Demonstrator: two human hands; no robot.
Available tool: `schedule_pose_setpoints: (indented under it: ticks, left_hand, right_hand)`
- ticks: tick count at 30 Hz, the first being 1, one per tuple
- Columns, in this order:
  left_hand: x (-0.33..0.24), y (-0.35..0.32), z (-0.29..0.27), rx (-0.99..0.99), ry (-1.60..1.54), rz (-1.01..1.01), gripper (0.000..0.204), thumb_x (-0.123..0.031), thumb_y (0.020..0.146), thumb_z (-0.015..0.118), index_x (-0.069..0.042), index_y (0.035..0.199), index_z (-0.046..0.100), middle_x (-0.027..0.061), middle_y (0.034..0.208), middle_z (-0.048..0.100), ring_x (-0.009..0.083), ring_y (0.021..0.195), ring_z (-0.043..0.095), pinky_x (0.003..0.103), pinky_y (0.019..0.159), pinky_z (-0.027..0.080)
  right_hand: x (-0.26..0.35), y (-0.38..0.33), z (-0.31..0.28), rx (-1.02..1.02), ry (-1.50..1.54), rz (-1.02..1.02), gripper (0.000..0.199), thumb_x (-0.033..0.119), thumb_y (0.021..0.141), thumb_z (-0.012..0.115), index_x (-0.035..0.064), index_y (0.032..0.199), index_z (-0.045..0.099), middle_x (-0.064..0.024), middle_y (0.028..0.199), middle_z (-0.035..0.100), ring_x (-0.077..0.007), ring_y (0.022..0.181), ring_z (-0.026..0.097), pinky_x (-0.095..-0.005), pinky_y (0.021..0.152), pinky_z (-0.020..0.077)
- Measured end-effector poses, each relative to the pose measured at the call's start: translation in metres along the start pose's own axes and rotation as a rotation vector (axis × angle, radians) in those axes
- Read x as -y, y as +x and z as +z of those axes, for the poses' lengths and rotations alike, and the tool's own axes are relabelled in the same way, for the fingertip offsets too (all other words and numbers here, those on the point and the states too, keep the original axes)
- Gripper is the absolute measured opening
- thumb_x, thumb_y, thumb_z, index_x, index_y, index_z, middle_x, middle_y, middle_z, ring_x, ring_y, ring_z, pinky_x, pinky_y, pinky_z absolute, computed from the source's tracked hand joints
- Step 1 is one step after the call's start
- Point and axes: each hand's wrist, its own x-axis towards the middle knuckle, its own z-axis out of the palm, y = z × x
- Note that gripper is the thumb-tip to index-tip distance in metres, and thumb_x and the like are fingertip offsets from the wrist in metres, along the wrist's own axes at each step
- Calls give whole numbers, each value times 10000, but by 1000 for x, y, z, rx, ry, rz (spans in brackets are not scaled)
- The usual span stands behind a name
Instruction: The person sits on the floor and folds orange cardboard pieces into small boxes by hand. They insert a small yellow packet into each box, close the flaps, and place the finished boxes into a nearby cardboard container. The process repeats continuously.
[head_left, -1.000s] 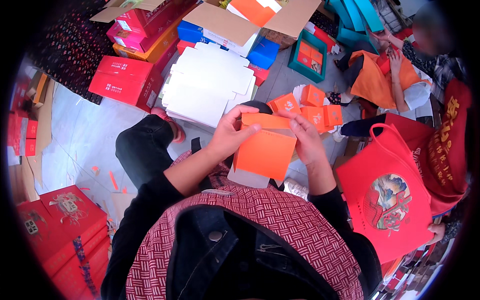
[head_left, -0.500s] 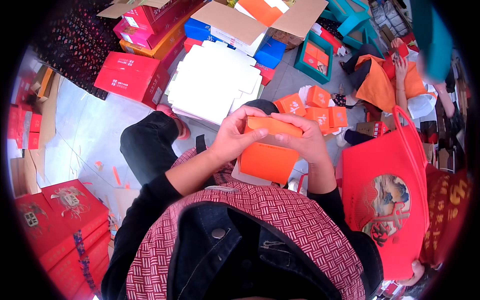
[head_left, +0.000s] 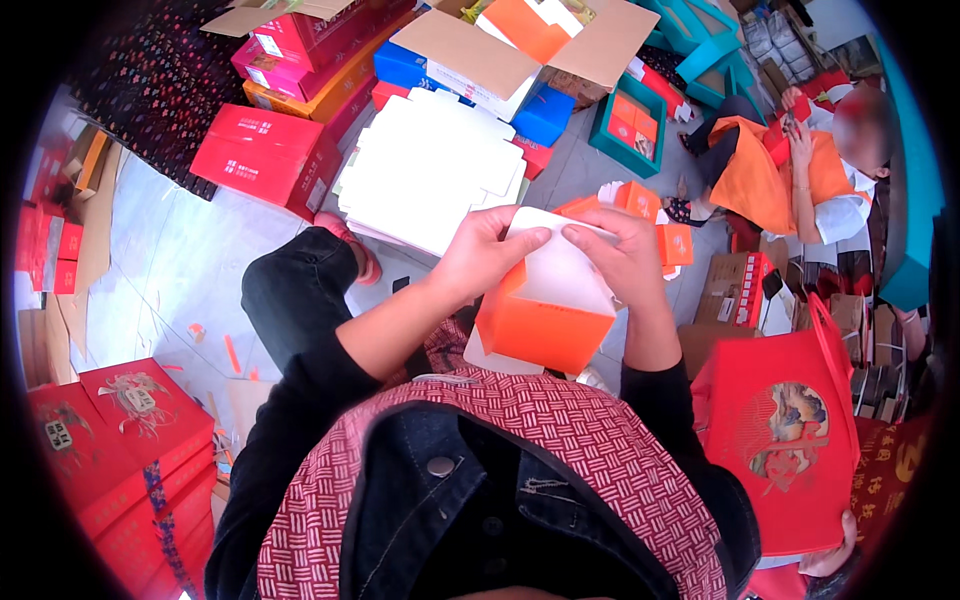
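Note:
An orange cardboard box [head_left: 550, 335] with a white inside is between my hands, low in front of my body. Its top gapes, showing the white inner walls. My left hand [head_left: 478, 255] pinches the raised white flap at its left, thumb on the inner face. At the flap's right, my right hand [head_left: 625, 255] grips it the same way, the two thumbs nearly meeting. Below the box's left side a white flap sticks out. Just beyond my right hand lie several small orange boxes [head_left: 675, 245], partly hidden by it.
A stack of flat white cardboard [head_left: 430, 165] lies ahead. Behind it stand an open brown-flapped carton [head_left: 480, 60] and a teal box [head_left: 628, 125]. Red boxes [head_left: 150, 440] are piled at left. A red gift bag [head_left: 775, 450], held by another person's hand [head_left: 835, 550], is at right.
The orange upper panel has been raised and the box now gapes, white inside showing. The red bag at right has shifted lower, and a teal object there has moved to the right.

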Motion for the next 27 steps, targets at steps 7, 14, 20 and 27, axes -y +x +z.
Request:
schedule_pose_setpoints:
  ticks: [7,14,20,27]
  left_hand:
    - [-4,20,-1,13,-102,18,211,-153,889,610,12,1016,644,63,885,667,102,766,625,255,669,524]
    - [-8,29,-3,-7,-67,49,226,-174,901,595,4,1031,642,55,888,664,94,788,614,250,678,515]
    - [-3,30,0,-29,-26,-11,208,-140,893,593,8,1031,641,49,887,655,99,771,603,245,676,502]
    - [21,30,-21,-10,-112,-51,250,-65,877,516,58,1089,565,131,987,621,198,865,627,304,734,526]
  right_hand:
    - [6,38,-8,100,-241,-336,226,54,782,653,20,1005,672,-73,818,570,-162,776,573,-265,691,457]
    - [-9,46,-4,105,-155,-386,286,25,798,610,33,1081,655,-75,874,553,-168,817,551,-267,715,444]
    - [-13,34,-2,44,-196,-523,342,-54,786,569,84,1085,661,-80,890,547,-198,820,561,-288,713,454]
    - [-46,30,20,3,-289,-617,338,-24,780,577,160,1044,683,-79,901,559,-255,808,573,-308,694,468]
